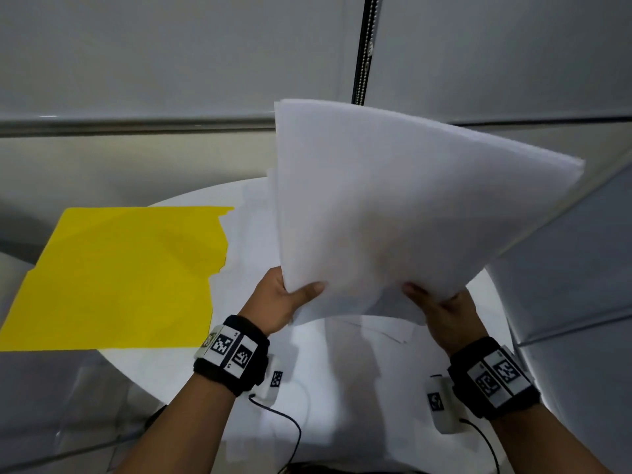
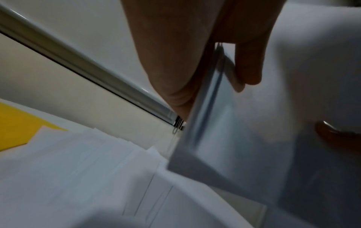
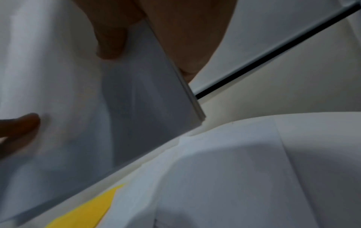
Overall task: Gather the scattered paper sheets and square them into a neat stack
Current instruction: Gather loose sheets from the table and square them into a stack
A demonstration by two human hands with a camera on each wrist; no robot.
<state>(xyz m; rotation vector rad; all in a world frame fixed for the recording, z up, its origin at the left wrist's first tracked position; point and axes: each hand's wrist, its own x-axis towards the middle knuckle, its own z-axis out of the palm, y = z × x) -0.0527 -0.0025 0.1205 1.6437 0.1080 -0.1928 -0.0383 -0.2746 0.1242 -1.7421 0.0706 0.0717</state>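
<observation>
A thick bundle of white paper sheets (image 1: 393,213) is held up in the air above the round white table (image 1: 342,422), tilted and slightly bowed. My left hand (image 1: 284,299) grips its lower left corner, thumb on the near face. My right hand (image 1: 441,309) grips the lower right edge, thumb on the near face too. In the left wrist view the bundle (image 2: 273,123) is pinched between thumb and fingers (image 2: 248,64). The right wrist view shows the same bundle (image 3: 136,100) held edge-on. More white sheets (image 1: 376,331) lie flat on the table under the bundle.
A large yellow sheet (image 1: 119,275) lies on the table's left side and overhangs its edge. Loose white sheets (image 2: 87,162) overlap beside it. Grey walls and a metal rail (image 1: 136,126) stand behind the table. A black cord (image 1: 364,46) hangs at the back.
</observation>
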